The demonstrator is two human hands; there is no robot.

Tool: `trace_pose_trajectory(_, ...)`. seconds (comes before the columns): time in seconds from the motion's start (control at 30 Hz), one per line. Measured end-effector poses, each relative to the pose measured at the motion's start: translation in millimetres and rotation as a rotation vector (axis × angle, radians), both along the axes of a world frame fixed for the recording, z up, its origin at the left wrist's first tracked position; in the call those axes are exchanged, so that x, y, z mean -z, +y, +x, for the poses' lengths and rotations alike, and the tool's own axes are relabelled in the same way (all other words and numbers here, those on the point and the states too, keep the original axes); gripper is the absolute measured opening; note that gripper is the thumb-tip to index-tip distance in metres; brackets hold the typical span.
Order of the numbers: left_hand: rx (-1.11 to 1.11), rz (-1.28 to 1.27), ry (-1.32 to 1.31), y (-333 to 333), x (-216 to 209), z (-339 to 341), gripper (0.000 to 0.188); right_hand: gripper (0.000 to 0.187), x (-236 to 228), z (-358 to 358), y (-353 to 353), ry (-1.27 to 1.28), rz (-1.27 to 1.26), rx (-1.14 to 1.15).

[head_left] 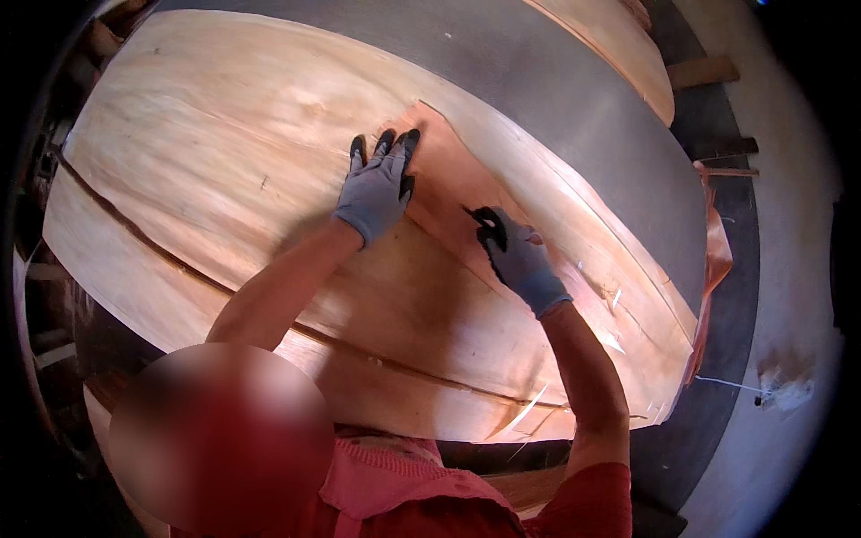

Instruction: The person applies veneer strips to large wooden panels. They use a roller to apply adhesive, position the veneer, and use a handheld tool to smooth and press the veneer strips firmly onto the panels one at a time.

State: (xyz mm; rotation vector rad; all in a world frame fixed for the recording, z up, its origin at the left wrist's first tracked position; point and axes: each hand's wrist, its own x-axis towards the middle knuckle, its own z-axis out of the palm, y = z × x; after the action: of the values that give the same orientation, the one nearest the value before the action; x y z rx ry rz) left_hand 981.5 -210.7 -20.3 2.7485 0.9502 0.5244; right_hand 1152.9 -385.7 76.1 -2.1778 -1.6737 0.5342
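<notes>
— Veneer fills most of what we see: at the far left, a wide pale veneer sheet (206, 152) lies flat, with a long dark seam (179, 264) running across it from the left edge down toward the lower right.

— And our hands?

— Our left hand (377, 188), in a grey glove with black fingertips, lies flat on the wood with its fingers spread, pressing down and gripping nothing. Its fingertips touch the upper corner of a narrower, redder veneer strip (448, 193) that lies on top of the pale sheet.

— So the strip sits between the two hands?

— Yes, it runs from under the left fingertips down to the right. Our right hand (518, 260), gloved the same way, rests on that strip with its fingers curled at the strip's edge; we cannot tell whether it pinches the wood or only presses on it.

— What lies past the right hand?

— More of the strip, glossy in the light, then the grey tabletop (592, 117) bare beside the sheets. Another pale sheet (619, 45) lies at the top right, well apart from our hands. At the far right a thin reddish scrap (716, 251) hangs off the tabletop's edge, and the pale floor (789, 269) shows beyond it.
</notes>
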Motion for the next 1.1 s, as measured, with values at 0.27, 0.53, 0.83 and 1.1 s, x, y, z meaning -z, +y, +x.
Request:
trace_pose_trajectory(0.27,-0.007,-0.061,-0.039,-1,-3,-3,0.068,0.03,20,-28,56,-0.387,-0.019,-0.031)
trace_pose_trajectory(0.53,-0.04,-0.074,-0.069,0,-6,-4,0.068,0.046,50,-30,88,-0.415,0.016,-0.011)
trace_pose_trajectory(0.83,-0.043,-0.057,-0.011,-3,-4,-1,0.068,0.042,54,-38,104,-0.418,-0.082,-0.01)
trace_pose_trajectory(1.1,-0.061,-0.026,0.001,-2,-1,2,0.068,0.042,52,-43,95,-0.501,-0.118,-0.056)
